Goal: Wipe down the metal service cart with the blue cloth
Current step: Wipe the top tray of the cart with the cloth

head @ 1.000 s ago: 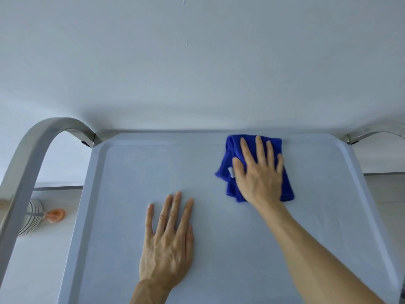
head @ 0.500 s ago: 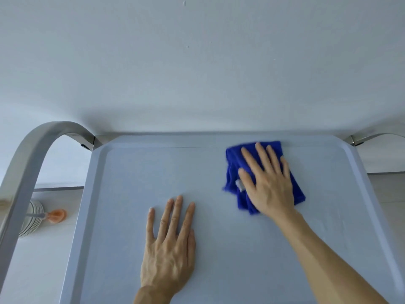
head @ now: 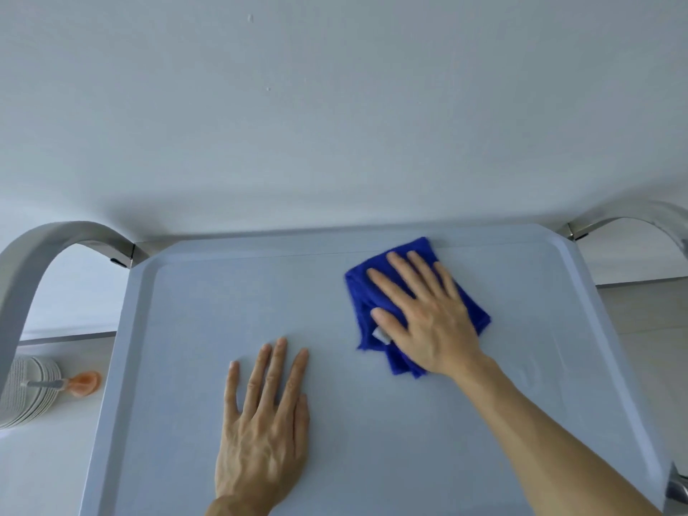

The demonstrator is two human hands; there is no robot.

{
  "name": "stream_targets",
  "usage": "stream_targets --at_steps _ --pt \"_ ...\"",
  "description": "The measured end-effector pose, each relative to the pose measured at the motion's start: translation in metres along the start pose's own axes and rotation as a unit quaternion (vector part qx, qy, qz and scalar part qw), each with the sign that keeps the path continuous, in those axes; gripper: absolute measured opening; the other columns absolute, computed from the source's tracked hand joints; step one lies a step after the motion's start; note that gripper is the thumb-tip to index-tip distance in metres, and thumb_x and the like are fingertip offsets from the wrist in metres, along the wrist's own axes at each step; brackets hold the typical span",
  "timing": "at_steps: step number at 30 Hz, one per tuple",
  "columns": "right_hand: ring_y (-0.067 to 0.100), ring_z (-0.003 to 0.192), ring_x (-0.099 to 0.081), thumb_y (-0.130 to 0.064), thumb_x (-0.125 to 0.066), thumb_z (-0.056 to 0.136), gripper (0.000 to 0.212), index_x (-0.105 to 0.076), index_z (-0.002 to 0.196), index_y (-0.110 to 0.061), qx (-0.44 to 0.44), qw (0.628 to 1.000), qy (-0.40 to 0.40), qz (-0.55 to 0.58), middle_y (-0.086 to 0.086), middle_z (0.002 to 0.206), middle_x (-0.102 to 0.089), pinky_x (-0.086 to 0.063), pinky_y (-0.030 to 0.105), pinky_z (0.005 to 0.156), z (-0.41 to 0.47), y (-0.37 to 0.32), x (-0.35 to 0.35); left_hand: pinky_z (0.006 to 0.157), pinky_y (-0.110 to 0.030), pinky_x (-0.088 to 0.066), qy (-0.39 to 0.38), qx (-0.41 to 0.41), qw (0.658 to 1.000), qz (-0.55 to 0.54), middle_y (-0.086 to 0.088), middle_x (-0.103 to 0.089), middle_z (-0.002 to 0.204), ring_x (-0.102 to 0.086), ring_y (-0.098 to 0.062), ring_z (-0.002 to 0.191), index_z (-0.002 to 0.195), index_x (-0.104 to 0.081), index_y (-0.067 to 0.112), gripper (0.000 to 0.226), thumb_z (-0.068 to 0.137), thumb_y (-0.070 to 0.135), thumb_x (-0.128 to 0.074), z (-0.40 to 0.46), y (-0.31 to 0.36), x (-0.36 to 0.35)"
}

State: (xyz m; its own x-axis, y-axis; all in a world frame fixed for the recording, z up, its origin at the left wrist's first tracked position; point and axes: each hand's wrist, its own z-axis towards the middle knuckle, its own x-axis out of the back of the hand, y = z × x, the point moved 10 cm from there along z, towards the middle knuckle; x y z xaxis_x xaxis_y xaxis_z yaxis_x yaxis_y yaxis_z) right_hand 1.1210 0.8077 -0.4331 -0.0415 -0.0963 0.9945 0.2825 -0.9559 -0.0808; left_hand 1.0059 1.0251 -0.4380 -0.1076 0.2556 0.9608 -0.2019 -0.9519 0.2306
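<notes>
Wiping cart top [head: 193, 314] mid-stroke: right hand [head: 428, 322] spread flat, pressing folded blue cloth [head: 469, 310] near far rim, right of centre. Left hand [head: 266, 430] lying flat, fingers straight, bracing on tray left of cloth. Next, probably sweeping toward unwiped left side. Versus a second ago: cloth shifting right, rotating slightly.
</notes>
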Motion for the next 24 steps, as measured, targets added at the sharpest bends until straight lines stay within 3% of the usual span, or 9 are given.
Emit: stream_targets --at_steps 3,7,11,15,24 --pt "0.027 0.151 -0.022 -0.059 -0.032 0.098 0.060 -0.033 0.153 -0.036 -0.122 0.992 -0.019 -0.007 0.002 0.164 -0.026 -0.021 0.054 0.120 -0.001 0.052 0.004 0.116 -0.061 -0.025 -0.009 0.000 1.000 -0.002 -0.010 -0.033 0.159 -0.031 -0.026 0.148 0.149 -0.043 0.015 0.051 0.100 0.027 -0.032 0.000 0.002 -0.001" --pt "0.034 0.152 -0.015 -0.064 -0.030 0.097 0.065 -0.028 0.155 -0.035 -0.268 0.963 -0.008 0.004 0.007 0.165 -0.021 -0.014 0.061 0.119 0.032 0.040 -0.001 0.117 -0.060 -0.023 -0.023 0.002 1.000 0.002 -0.009 -0.030 0.161 -0.027 -0.026 0.149 0.150 -0.040 0.016 0.053 0.099 0.026 -0.034 -0.002 -0.001 -0.004" --pt "0.035 0.151 -0.018 -0.063 -0.034 0.096 0.063 -0.032 0.153 -0.037 -0.141 0.990 -0.007 0.019 0.006 0.164 -0.024 -0.013 0.060 0.119 0.053 -0.040 -0.006 0.119 -0.059 -0.019 -0.031 0.005 0.999 0.003 -0.009 -0.028 0.162 -0.025 -0.025 0.150 0.152 -0.037 0.017 0.053 0.101 0.028 -0.031 -0.003 -0.003 -0.007" --pt "0.031 0.152 -0.018 -0.060 -0.038 0.097 0.060 -0.032 0.153 -0.039 -0.009 0.999 -0.022 0.038 0.003 0.165 -0.024 -0.017 0.059 0.119 0.004 -0.074 -0.009 0.121 -0.056 -0.015 -0.043 0.005 0.999 0.007 -0.007 -0.024 0.163 -0.022 -0.023 0.151 0.154 -0.032 0.020 0.053 0.102 0.030 -0.028 -0.004 -0.004 -0.008" --pt "0.027 0.154 -0.011 -0.063 -0.032 0.099 0.063 -0.018 0.156 -0.041 -0.036 0.996 -0.076 -0.005 -0.002 0.167 -0.013 -0.023 0.057 0.118 -0.161 -0.023 -0.005 0.121 -0.056 -0.016 -0.047 0.014 0.999 0.013 -0.008 -0.031 0.160 -0.026 -0.025 0.150 0.153 -0.035 0.019 0.053 0.102 0.031 -0.026 -0.001 0.001 -0.004"
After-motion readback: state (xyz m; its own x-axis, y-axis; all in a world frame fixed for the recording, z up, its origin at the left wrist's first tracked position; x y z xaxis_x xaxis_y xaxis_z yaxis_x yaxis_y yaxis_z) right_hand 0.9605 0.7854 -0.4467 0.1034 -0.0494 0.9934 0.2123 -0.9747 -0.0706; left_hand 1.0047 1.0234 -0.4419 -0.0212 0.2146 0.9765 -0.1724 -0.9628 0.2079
